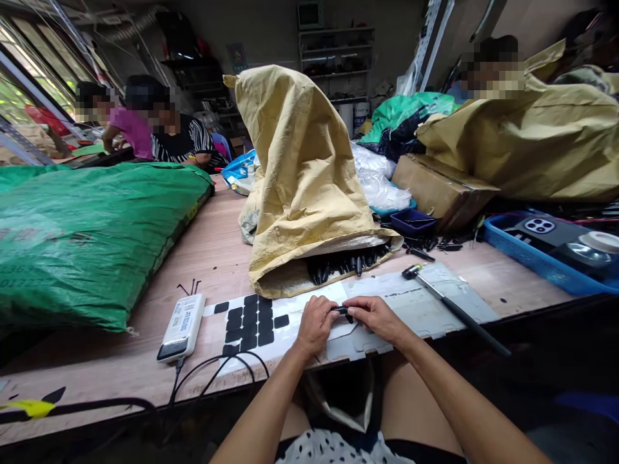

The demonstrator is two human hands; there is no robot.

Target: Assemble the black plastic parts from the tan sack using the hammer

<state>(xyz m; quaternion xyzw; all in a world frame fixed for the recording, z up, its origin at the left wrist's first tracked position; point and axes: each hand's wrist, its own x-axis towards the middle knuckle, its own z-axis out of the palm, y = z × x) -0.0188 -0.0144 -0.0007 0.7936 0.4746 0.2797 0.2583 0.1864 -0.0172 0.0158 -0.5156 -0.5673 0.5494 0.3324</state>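
Between my two hands, just above the white board [374,345] at the table's front edge, is a small black piece [341,310], its exact kind too small to make out. My left hand [316,322] pinches one end of it, and my right hand [374,317] grips the other end with thumb and fingers. Left of my hands lie several black rounded squares [249,325] in rows on a white sheet. Straight ahead, a tan sack [304,167] lies with its mouth toward me, and black pointed parts [333,265] show inside. A hammer [454,309] with a black handle rests at the right.
A white power bank [182,325] with black cables sits at the left, near a big green sack [87,238]. To the right are a cardboard box [438,190], a purple tray [411,222] and a blue tray [532,252] holding a phone. Other people [178,138] sit further back.
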